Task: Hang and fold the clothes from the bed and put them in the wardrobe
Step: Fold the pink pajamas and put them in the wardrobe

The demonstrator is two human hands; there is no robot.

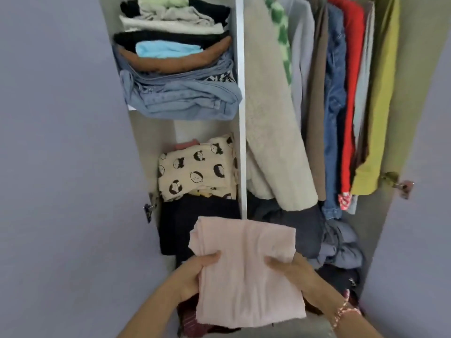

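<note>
A folded pale pink garment (246, 272) is held flat in front of the open wardrobe (241, 118). My left hand (195, 272) grips its left edge, thumb on top. My right hand (290, 267) grips its right edge the same way; a braided bracelet sits on that wrist. The pink garment hovers over the lower part of the wardrobe, below the white divider. The fingers under the cloth are hidden.
Left shelves hold folded stacks: denim (180, 93) up top, a cream printed piece (197, 167) over dark clothes (195, 223) below. Right side has hanging coats, a red top (351, 93) and a yellow-green one (380, 106), with crumpled grey clothes (341, 242) beneath. Lilac doors stand open on both sides.
</note>
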